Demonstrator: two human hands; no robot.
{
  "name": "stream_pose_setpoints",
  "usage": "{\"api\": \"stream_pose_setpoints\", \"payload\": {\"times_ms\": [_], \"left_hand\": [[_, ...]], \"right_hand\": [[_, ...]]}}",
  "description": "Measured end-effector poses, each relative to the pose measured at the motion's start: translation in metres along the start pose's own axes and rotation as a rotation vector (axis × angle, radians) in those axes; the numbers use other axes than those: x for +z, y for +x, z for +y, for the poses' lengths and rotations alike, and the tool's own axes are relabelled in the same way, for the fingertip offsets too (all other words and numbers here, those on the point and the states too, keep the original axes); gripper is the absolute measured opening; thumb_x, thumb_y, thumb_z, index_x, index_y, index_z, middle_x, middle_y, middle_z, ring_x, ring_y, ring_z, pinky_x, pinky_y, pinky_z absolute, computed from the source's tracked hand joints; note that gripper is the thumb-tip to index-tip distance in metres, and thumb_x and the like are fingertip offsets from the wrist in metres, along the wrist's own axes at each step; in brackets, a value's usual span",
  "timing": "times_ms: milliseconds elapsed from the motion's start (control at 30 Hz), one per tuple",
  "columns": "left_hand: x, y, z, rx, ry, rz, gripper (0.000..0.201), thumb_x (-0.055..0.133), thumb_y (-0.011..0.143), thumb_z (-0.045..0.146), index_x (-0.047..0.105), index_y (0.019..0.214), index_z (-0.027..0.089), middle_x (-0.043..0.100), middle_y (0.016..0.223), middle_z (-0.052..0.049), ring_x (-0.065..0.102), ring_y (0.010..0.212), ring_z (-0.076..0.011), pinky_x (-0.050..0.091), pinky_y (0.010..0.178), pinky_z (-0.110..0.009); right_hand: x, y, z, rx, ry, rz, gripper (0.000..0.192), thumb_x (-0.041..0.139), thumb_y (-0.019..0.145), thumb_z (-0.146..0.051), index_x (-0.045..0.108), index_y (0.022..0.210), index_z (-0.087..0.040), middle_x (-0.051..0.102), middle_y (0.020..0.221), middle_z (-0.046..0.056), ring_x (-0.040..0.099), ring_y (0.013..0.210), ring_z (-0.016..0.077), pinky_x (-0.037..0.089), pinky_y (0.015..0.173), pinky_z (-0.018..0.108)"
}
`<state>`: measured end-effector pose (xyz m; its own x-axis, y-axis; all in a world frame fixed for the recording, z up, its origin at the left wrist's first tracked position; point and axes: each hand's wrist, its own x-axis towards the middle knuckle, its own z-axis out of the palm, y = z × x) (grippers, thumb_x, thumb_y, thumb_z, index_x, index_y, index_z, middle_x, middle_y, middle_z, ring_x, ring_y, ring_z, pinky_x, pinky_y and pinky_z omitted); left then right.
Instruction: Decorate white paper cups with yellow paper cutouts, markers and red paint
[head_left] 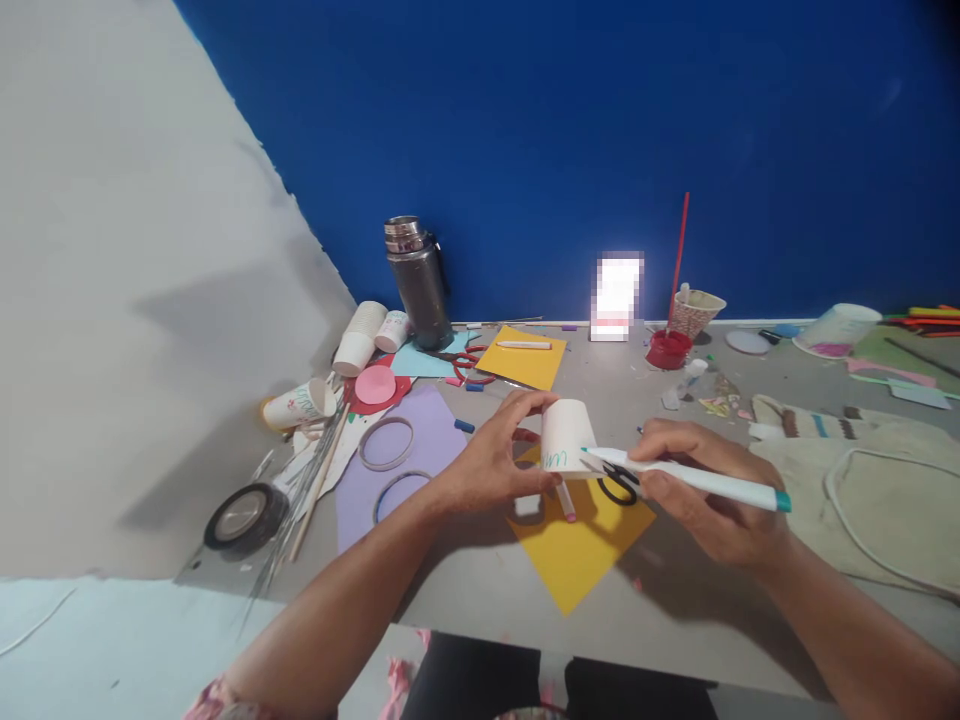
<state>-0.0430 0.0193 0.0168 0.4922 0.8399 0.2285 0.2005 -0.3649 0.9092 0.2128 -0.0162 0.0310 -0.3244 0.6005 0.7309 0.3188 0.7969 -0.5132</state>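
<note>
My left hand [491,460] holds a small white paper cup [566,435] upside down above a yellow paper sheet [581,545]. Green marks run along the cup's lower edge. My right hand [705,490] grips a white marker with a teal end [697,480]; its tip touches the cup's side near the rim. Black scissors [621,482] lie under the marker on the yellow sheet. A small pink-tipped stick [566,500] lies below the cup.
A grey flask [418,282], several paper cups [360,340], red scissors [469,362], a second yellow sheet [525,360], purple paper with rings [390,445], a tape roll [244,515], a red paint pot [667,348] and a cloth bag [862,490] surround the spot.
</note>
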Motion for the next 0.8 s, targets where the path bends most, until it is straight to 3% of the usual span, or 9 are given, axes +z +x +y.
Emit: {"api": "stream_pose_setpoints", "payload": {"times_ms": [300,800], "left_hand": [[0.0015,0.0000,0.0028,0.000,0.026,0.020,0.073,0.084,0.071,0.019,0.058,0.138,0.031,0.055,0.145,-0.010,0.052,0.136,-0.0331,0.054,0.105,-0.047],[0.0037,0.0002,-0.0009,-0.011,-0.115,0.025,0.072,0.084,0.072,0.016,0.056,0.137,0.028,0.053,0.148,-0.012,0.052,0.139,-0.0329,0.051,0.110,-0.047]], "right_hand": [[0.0048,-0.0048,0.0033,0.013,0.031,-0.148,0.005,0.061,0.096,-0.020,0.064,0.098,-0.024,0.062,0.073,-0.001,0.056,0.059,0.0145,0.041,0.055,0.028],[0.0032,0.0007,0.0003,-0.010,-0.008,-0.080,0.008,0.064,0.092,-0.017,0.067,0.096,-0.024,0.070,0.076,0.001,0.065,0.062,0.0164,0.048,0.056,0.028]]}}
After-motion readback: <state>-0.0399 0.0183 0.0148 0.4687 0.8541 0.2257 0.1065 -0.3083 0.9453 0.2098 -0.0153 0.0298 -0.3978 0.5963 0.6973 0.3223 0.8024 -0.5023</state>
